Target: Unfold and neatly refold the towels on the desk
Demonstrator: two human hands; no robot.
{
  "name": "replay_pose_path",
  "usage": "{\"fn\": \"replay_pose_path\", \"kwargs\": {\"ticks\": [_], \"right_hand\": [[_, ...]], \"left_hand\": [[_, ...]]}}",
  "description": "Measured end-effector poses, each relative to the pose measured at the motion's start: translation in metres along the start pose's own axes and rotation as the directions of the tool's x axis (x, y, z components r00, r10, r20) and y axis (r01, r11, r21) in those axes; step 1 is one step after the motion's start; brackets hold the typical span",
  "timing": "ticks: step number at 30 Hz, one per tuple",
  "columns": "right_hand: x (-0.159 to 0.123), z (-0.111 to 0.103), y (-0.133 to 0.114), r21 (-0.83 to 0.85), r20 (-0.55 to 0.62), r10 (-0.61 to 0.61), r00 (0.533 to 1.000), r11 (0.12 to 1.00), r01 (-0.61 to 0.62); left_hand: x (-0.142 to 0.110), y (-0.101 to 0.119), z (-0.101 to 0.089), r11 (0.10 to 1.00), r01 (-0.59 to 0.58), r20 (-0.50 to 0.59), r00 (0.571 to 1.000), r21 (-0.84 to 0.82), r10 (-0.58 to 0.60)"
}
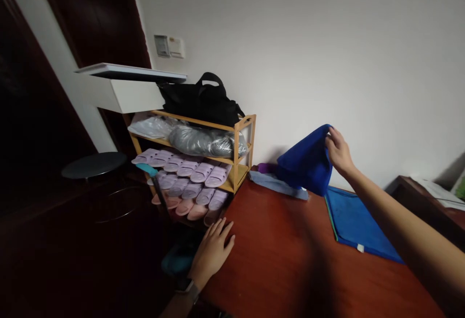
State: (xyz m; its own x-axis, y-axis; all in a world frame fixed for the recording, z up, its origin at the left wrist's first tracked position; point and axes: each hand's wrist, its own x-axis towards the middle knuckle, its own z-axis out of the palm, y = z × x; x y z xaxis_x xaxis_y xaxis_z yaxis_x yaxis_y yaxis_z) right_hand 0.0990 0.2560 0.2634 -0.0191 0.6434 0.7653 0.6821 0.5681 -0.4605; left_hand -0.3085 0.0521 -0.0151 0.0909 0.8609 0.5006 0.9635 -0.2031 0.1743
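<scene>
My right hand (pixel 338 149) pinches the upper corner of a dark blue cloth (pixel 307 163), which hangs above the back of the reddish wooden table (pixel 269 240). Under and beside the cloth lie a light blue-grey folded cloth (pixel 278 185) and a small purple item (pixel 266 167), partly hidden. A flat blue fabric piece (pixel 363 221) with a green edge and a white tag rests on the table below my right forearm. At the table's left edge my left hand (pixel 215 247) lies with its fingers spread, holding nothing.
Left of the table stands a wooden rack (pixel 238 163) with several pairs of slippers (pixel 189 165), plastic-wrapped bundles (pixel 203 139) and a black bag (pixel 207 100) on top. A white box (pixel 138 96) sits beside the bag. Further left is a round dark stool (pixel 94 164).
</scene>
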Motion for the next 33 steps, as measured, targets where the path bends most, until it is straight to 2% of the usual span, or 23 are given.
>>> {"fn": "replay_pose_path", "kwargs": {"ticks": [2,4,7,8,10,12,14,15,16,17,19,21,24,27,29,33], "right_hand": [[-0.004,-0.035,-0.043,0.060,-0.088,-0.002,0.996,0.998,0.007],[-0.018,-0.065,-0.083,0.092,-0.112,0.030,0.993,0.996,-0.020],[-0.043,-0.101,-0.123,0.127,-0.014,0.105,0.994,0.987,-0.102],[-0.050,-0.110,-0.132,0.146,0.044,0.138,0.989,0.979,-0.143],[-0.064,-0.126,-0.146,0.206,0.178,0.206,0.962,0.948,-0.241],[-0.076,-0.140,-0.160,0.288,0.301,0.238,0.924,0.901,-0.325],[-0.089,-0.153,-0.177,0.355,0.390,0.216,0.895,0.862,-0.362],[-0.096,-0.160,-0.187,0.375,0.421,0.192,0.886,0.853,-0.363],[-0.102,-0.166,-0.196,0.382,0.446,0.167,0.879,0.853,-0.356],[-0.109,-0.174,-0.206,0.376,0.465,0.145,0.873,0.861,-0.343],[-0.120,-0.189,-0.223,0.346,0.484,0.103,0.869,0.890,-0.298],[-0.127,-0.205,-0.236,0.321,0.474,0.058,0.879,0.918,-0.234],[-0.134,-0.226,-0.247,0.327,0.454,-0.014,0.891,0.933,-0.152],[-0.138,-0.239,-0.252,0.339,0.475,-0.014,0.880,0.926,-0.168],[-0.140,-0.245,-0.253,0.340,0.502,0.017,0.865,0.915,-0.216],[-0.146,-0.253,-0.250,0.360,0.531,0.071,0.844,0.883,-0.300]], "left_hand": [[0.000,-0.003,-0.001,0.999,0.002,-0.016,1.000,-0.039,-0.003],[0.003,-0.002,-0.006,0.993,-0.007,-0.023,1.000,-0.118,0.005],[0.015,0.016,-0.034,0.945,-0.032,-0.002,0.999,-0.324,0.033],[0.022,0.031,-0.051,0.911,-0.025,-0.001,1.000,-0.412,0.027],[0.040,0.073,-0.094,0.801,0.004,-0.008,1.000,-0.599,-0.011],[0.060,0.129,-0.147,0.623,0.018,0.036,0.999,-0.782,0.017],[0.080,0.185,-0.199,0.437,-0.002,0.087,0.979,-0.899,0.183],[0.088,0.210,-0.223,0.367,-0.017,0.074,0.970,-0.930,0.230],[0.095,0.230,-0.243,0.331,-0.034,0.053,0.966,-0.943,0.252],[0.101,0.247,-0.259,0.331,-0.076,0.017,0.962,-0.940,0.271],[0.106,0.267,-0.283,0.380,-0.165,-0.037,0.946,-0.910,0.323],[0.106,0.274,-0.297,0.429,-0.222,-0.027,0.909,-0.875,0.416],[0.104,0.273,-0.312,0.442,-0.213,0.065,0.843,-0.871,0.534],[0.106,0.275,-0.327,0.437,-0.176,0.132,0.798,-0.882,0.588],[0.107,0.282,-0.334,0.437,-0.167,0.144,0.792,-0.884,0.593],[0.104,0.301,-0.333,0.463,-0.217,0.067,0.849,-0.859,0.524]]}}
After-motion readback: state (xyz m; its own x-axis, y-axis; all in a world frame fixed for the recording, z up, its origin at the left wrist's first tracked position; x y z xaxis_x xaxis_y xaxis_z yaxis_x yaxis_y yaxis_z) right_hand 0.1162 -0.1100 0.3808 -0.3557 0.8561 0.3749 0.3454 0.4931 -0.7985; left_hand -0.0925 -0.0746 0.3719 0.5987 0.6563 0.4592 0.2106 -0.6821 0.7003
